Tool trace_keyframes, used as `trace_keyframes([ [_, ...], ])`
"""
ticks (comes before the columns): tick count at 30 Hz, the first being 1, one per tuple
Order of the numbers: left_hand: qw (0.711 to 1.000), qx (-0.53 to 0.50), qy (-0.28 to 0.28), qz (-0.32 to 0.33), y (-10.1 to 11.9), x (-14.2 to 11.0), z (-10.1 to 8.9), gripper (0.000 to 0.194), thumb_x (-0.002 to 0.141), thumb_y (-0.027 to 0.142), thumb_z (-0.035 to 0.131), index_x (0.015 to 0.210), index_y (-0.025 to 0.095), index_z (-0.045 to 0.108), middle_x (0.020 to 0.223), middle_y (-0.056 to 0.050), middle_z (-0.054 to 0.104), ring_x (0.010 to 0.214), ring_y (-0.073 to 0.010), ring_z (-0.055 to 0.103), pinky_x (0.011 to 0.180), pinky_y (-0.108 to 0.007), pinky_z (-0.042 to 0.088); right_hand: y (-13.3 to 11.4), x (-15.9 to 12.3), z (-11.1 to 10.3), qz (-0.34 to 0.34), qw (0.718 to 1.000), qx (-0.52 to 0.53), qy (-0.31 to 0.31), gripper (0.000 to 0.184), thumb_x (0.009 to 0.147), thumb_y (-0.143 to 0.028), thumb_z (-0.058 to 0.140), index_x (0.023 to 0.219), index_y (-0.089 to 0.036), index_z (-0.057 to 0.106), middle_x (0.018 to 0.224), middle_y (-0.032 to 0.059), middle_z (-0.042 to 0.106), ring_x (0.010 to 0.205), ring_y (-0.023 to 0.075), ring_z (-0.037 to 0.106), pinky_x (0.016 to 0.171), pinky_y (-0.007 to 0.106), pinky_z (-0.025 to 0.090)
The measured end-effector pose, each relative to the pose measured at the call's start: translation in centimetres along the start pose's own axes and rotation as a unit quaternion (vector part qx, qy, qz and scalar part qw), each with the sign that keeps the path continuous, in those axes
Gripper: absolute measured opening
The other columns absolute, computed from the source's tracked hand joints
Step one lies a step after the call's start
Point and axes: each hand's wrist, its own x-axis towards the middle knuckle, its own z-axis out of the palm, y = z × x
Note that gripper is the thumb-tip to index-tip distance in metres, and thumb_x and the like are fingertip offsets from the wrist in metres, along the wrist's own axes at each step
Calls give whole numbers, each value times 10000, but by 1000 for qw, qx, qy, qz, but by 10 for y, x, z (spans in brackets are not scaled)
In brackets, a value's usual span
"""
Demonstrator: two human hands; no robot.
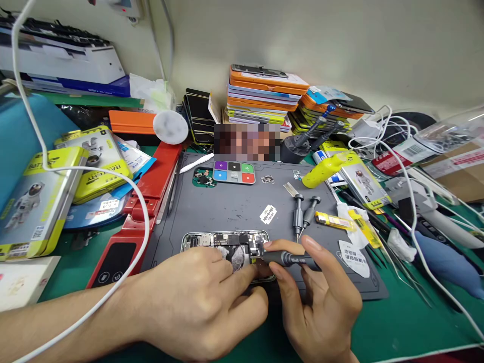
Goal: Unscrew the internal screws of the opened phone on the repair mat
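Observation:
An opened smartphone (236,238) lies on the grey work mat (223,206), its circuit board and inner parts bare. My left hand (200,302) is over its near side, closed on it, with the index finger pressing inside near the right end. That hand hides much of the phone's lower half. In my right hand (321,302) is a dark screwdriver (291,259), held nearly level between thumb and fingers. Its tip points left into the right end of the phone; what it touches there is too small to tell. Two more screwdrivers (298,214) lie just behind my right hand.
A coloured screw tray (234,172) and a yellow bottle (321,171) stand at the mat's back. Yellow battery boxes (41,201) and a red tool (151,196) are at left. Tweezers (404,272) and a blue blower (449,262) lie right. A white cable (141,201) crosses above my left forearm.

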Motion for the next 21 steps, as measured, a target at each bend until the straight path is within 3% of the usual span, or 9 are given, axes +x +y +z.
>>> trace_keyframes([
  [6, 1000, -8, -17, -6, 0, -2, 2, 260, 1041, 213, 488, 1103, 113, 720, 1021, -129, 823, 548, -204, 626, 422, -390, 455, 1, 0, -1, -2, 1000, 7, 3, 690, 952, 62, 640, 1557, -236, 494, 1120, 77, 782, 942, 177, 826, 815, 324, 741],
  [14, 1000, -24, -14, -10, -1, -2, 3, 304, 1044, 189, 440, 1084, 116, 732, 1050, -128, 831, 541, -210, 597, 422, -406, 459, 3, -3, -2, -12, 1000, 3, 3, 750, 942, 79, 654, 1595, -236, 463, 1188, 74, 764, 1020, 151, 813, 906, 300, 722],
  [21, 1000, -23, -6, -8, 0, 0, 4, 326, 1067, 163, 416, 1093, 99, 734, 888, -85, 774, 526, -218, 561, 414, -411, 443, 4, 0, -1, -71, 996, -44, -21, 726, 926, 104, 670, 1560, -197, 483, 1212, 74, 727, 1082, 141, 741, 917, 283, 681],
])
